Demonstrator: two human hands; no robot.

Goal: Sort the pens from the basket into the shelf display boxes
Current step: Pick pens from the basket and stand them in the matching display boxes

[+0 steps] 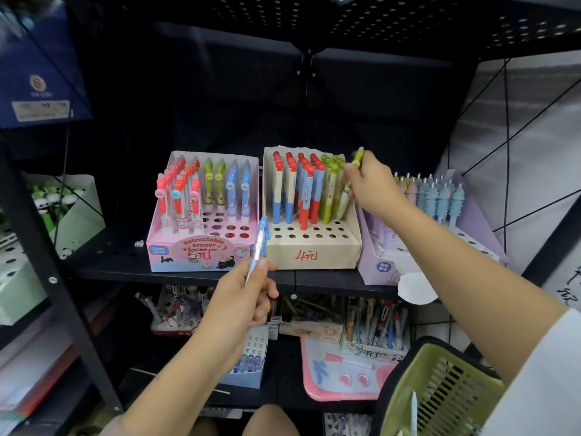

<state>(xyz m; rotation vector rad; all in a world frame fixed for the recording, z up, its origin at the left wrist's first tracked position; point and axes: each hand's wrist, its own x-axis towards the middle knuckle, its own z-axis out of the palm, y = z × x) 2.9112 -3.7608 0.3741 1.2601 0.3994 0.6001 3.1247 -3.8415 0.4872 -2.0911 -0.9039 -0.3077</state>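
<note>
My left hand (242,297) grips a blue pen (259,243), tip pointing up, in front of the gap between the pink display box (201,253) and the beige display box (314,251). At the right rear corner of the beige box, my right hand (371,184) holds a green-topped pen (356,160) beside the other green pens. The pink box holds red, green and blue pens with empty holes at the front. The green basket (440,388) sits at the lower right with a pale pen (413,410) inside.
A lilac display box (471,243) of pastel pens stands right of the beige box. Below the black shelf edge (176,275) lie more pen boxes and a pink board (342,372). A black upright post (59,278) stands left. A green-white panda box (78,209) sits far left.
</note>
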